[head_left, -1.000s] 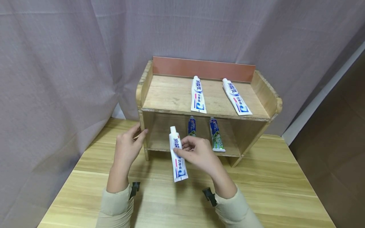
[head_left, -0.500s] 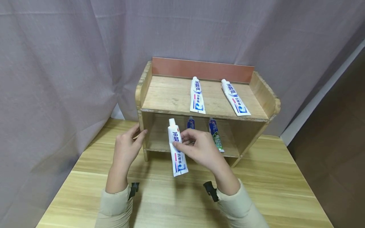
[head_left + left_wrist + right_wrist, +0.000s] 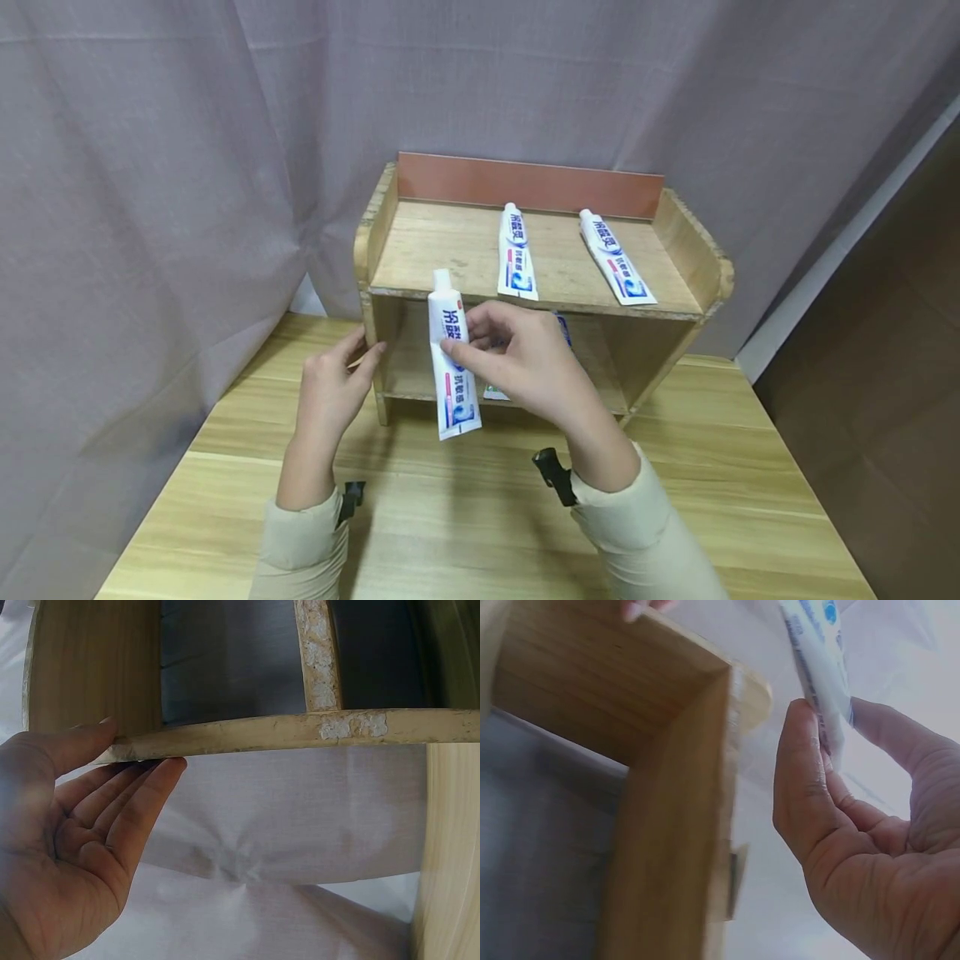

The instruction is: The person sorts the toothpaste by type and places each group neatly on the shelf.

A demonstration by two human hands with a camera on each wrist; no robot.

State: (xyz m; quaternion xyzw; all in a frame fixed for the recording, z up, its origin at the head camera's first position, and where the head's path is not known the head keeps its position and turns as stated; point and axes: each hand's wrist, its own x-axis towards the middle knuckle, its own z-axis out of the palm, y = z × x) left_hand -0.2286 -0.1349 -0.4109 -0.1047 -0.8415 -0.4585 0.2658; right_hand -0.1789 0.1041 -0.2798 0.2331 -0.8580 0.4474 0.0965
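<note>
Held between the thumb and fingers of my right hand (image 3: pixel 525 362) is a white toothpaste tube (image 3: pixel 456 396), cap upward, in front of the wooden shelf (image 3: pixel 438 242). Its cap end overlaps the upper board's front edge in the head view. The same tube (image 3: pixel 821 667) is pinched in the right wrist view. My left hand (image 3: pixel 333 383) grips the shelf's left side panel (image 3: pixel 247 733), thumb on one face and fingers on the other. Two white toothpaste tubes lie on the upper board, one mid-board (image 3: pixel 517 260), one farther right (image 3: pixel 618 262).
Below, my right hand mostly hides two blue-green toothpaste tubes; one's green end (image 3: pixel 495 392) and the other's blue part (image 3: pixel 562 327) show. A reddish-brown strip (image 3: pixel 528 183) backs the upper board. The shelf stands on a wood-grain table (image 3: pixel 450 517) before a grey curtain (image 3: pixel 187 167).
My right hand has raised the white toothpaste tube and shifted it slightly left, from the lower level to the upper board's front edge. My left hand stays on the side panel.
</note>
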